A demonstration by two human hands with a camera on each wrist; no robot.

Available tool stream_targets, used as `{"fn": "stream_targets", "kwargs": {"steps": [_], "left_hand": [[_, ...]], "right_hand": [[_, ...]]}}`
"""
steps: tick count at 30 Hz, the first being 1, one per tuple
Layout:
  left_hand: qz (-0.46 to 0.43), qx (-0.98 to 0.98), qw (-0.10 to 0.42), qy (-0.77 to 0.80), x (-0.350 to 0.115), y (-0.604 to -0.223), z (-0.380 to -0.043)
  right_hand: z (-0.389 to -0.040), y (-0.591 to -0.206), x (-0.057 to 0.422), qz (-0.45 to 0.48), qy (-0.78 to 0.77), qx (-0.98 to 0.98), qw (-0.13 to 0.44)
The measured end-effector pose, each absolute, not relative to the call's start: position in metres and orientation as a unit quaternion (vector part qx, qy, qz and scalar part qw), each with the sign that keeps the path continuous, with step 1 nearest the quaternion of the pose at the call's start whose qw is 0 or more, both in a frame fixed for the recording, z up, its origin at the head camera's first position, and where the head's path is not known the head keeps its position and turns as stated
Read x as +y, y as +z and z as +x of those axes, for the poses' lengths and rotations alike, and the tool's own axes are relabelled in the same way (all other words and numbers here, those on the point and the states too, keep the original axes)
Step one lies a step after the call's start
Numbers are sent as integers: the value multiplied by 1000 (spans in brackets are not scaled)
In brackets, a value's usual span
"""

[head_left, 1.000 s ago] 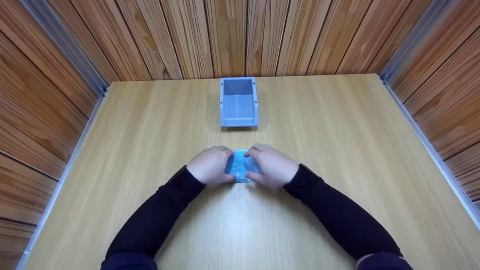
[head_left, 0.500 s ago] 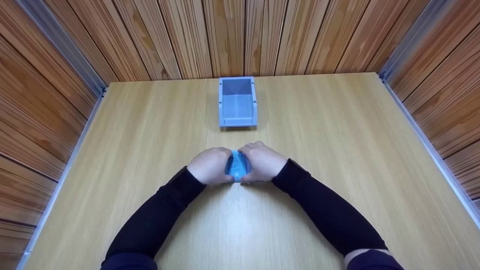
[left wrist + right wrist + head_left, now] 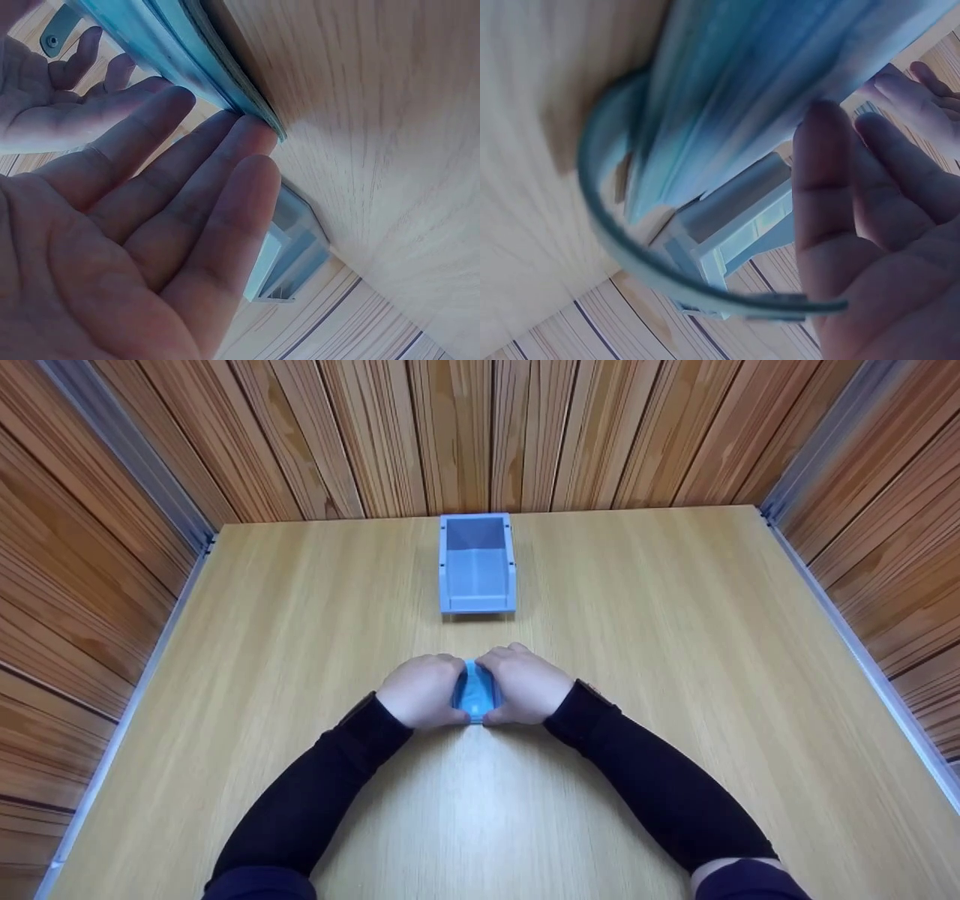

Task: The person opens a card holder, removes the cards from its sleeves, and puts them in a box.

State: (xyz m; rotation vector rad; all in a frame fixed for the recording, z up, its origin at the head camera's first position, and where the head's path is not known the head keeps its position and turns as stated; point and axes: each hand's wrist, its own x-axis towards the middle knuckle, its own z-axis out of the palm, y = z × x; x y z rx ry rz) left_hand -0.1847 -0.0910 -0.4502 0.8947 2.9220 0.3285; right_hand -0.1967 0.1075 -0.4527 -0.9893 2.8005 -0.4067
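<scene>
left hand (image 3: 421, 690) and right hand (image 3: 528, 685) grip opposite ends of a blue case (image 3: 477, 690); a blue bin (image 3: 478, 574) stands beyond it

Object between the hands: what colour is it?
The object is bright blue; the head view shows it best.

Left grip (image 3: 422, 691) and right grip (image 3: 527, 685) nearly meet, forearms (image 3: 300, 802) slanting inward.

No text, label, brand, number or sign can be read in any of the 3 views.
</scene>
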Motion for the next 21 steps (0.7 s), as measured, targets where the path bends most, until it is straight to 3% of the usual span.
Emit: {"fn": "stream_targets", "kwargs": {"steps": [21], "left_hand": [[284,954,37,83,-91,-450,-184]], "right_hand": [[-199,-455,112,-320,-128,936,74]]}}
